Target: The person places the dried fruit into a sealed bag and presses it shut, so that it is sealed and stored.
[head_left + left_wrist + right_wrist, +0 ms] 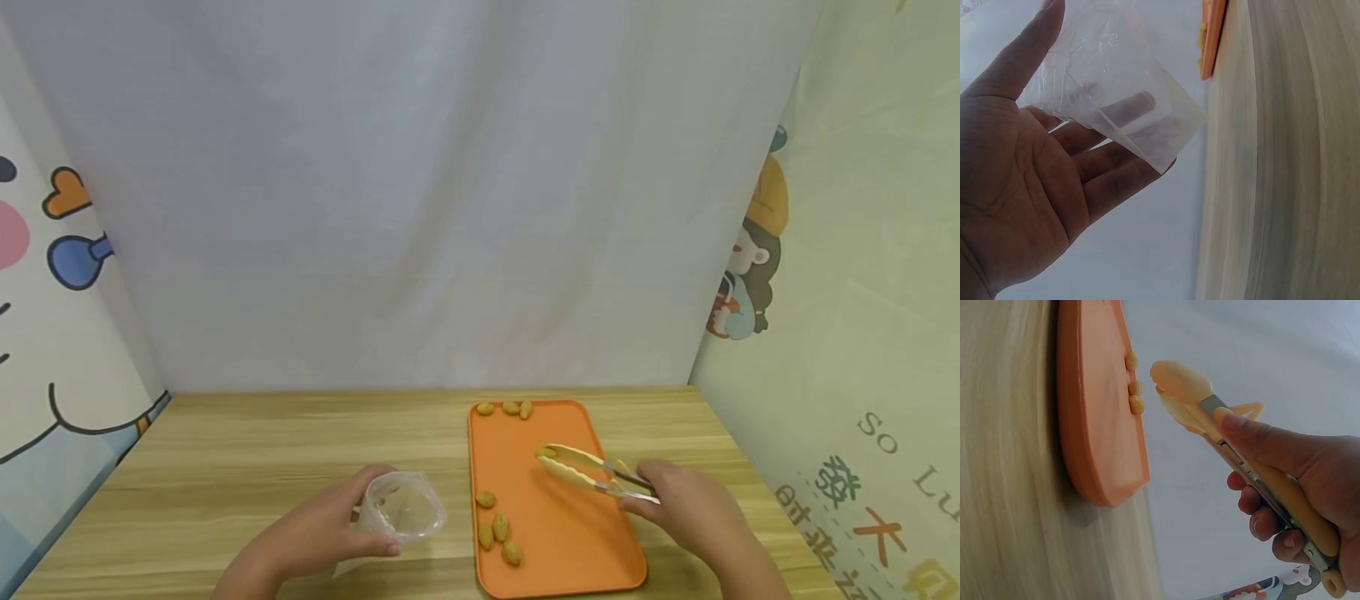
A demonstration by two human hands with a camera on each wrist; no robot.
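Clear container (412,510) in left hand (318,523), tongs (1182,381) in right hand (697,504), tong-tip morsel (546,453) partly hidden

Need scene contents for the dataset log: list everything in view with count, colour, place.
Tray: one, orange, on the table
Tongs: one, cream and metal, in the right hand
Nut-like pieces: eight, yellow-brown, seven on the tray, one at the tongs' tips
Container: one, clear, in the left hand
Table: one, wood-grain, below
Backdrop: one, whitish, behind
Left sheet: one, white with prints, left side
Right sheet: one, pale green with prints, right side
Hands: two, bare, above the table
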